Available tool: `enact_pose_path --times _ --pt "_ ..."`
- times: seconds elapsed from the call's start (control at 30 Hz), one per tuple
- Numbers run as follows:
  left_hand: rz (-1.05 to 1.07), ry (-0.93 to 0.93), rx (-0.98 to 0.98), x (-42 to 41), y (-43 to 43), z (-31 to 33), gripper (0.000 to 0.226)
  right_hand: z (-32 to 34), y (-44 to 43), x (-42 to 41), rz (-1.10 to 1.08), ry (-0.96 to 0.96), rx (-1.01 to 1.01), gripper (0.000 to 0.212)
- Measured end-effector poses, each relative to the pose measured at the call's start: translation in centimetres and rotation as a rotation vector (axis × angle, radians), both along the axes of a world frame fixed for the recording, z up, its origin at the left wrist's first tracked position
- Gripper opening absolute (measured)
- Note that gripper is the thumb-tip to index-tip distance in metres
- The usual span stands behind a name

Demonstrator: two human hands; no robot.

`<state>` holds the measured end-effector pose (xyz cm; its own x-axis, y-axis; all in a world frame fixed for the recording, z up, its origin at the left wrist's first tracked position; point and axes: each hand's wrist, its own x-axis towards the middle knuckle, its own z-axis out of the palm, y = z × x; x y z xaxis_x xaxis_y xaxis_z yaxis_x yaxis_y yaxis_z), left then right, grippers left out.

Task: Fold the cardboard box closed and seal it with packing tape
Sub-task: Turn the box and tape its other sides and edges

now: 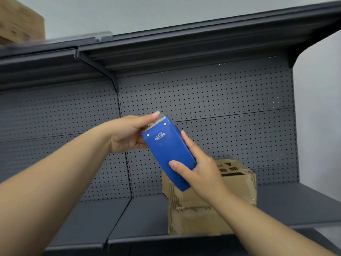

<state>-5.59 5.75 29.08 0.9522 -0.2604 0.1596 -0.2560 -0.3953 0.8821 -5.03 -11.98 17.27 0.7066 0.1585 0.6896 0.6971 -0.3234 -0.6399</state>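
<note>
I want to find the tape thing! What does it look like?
On the grey pegboard shelving sits a brown cardboard box. In front of it, the left hand and right hand hold the tape dispenser. It is the only bright blue thing, with a jagged metal blade on top.

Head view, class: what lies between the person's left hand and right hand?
The tape dispenser lies between them in the head view. The left hand holds its toothed end, the right hand its lower end.

Raised left hand [127, 135] and right hand [201, 170] grip the tape dispenser [166, 150].
</note>
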Motion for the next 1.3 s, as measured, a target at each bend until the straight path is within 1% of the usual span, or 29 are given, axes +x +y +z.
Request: enact_pose_path --times 0.1,0.13,0.17,0.23,0.33,0.4,0.43,0.47,0.5,0.57,0.6,0.73,0.83,0.9,0.97,1.03,1.1,1.2,1.3 --pt "0.092 -0.053 0.072 -1.3 0.1 -0.4 0.024 -0.4 0.7 -1.9 0.073 0.028 0.016 0.075" --pt "0.120 -0.079 0.094 -1.8 0.2 -0.6 0.023 -0.6 0.8 -2.6 0.118 0.044 0.038 0.075" --pt "0.141 -0.104 0.116 -2.3 0.2 -0.8 0.025 -0.8 0.9 -3.4 0.162 0.078 0.063 0.077" --pt "0.149 -0.129 0.141 -3.3 0.2 -1.2 0.025 -1.0 0.5 -4.6 0.241 0.212 0.112 0.079" --pt "0.125 -0.096 0.161 -5.0 -0.4 -2.2 0.034 -1.2 -0.5 -6.2 0.382 0.461 0.125 0.098" --pt "0.090 -0.047 0.217 -6.3 -1.5 -2.9 0.041 -1.2 -0.9 -7.7 0.466 0.595 0.129 0.107" --pt "0.076 -0.029 0.237 -6.9 -2.2 -3.3 0.043 -1.3 -1.1 -8.4 0.499 0.649 0.160 0.105" --pt "0.068 -0.016 0.247 -7.4 -2.8 -3.6 0.044 -1.7 -1.2 -9.3 0.521 0.689 0.213 0.097" --pt "0.064 -0.006 0.242 -7.9 -3.3 -3.8 0.045 -2.0 -1.2 -10.0 0.530 0.712 0.272 0.084" --pt "0.064 0.003 0.218 -8.6 -4.0 -4.5 0.047 -3.1 -1.2 -11.6 0.529 0.747 0.380 0.059" --pt "0.069 -0.002 0.218 -8.9 -4.2 -5.0 0.048 -3.7 -1.2 -12.2 0.523 0.753 0.413 0.055" --pt "0.117 -0.051 0.238 -9.8 -4.6 -7.0 0.041 -6.2 -0.7 -13.8 0.470 0.708 0.489 0.052" --pt "0.173 -0.110 0.246 -9.9 -4.8 -8.1 0.036 -7.5 -0.3 -14.5 0.451 0.721 0.548 0.050" --pt "0.191 -0.152 0.256 -9.7 -4.9 -8.5 0.037 -8.1 -0.3 -14.5 0.406 0.708 0.545 0.051" --pt "0.231 -0.206 0.198 -9.1 -4.5 -8.2 0.035 -8.8 -0.5 -14.4 0.361 0.708 0.511 0.054" --pt "0.294 -0.260 0.163 -8.2 -3.5 -7.1 0.035 -9.7 -0.6 -14.2 0.358 0.750 0.504 0.048" --pt "0.289 -0.270 0.231 -7.0 -2.7 -6.6 0.033 -10.5 -0.3 -13.8 0.361 0.793 0.511 0.042" --pt "0.283 -0.278 0.322 -4.6 -2.0 -7.4 0.034 -11.2 0.6 -11.8 0.315 0.811 0.496 0.048" --pt "0.297 -0.252 0.355 -1.7 -1.4 -8.5 0.035 -11.7 1.8 -9.2 0.280 0.836 0.506 0.051"
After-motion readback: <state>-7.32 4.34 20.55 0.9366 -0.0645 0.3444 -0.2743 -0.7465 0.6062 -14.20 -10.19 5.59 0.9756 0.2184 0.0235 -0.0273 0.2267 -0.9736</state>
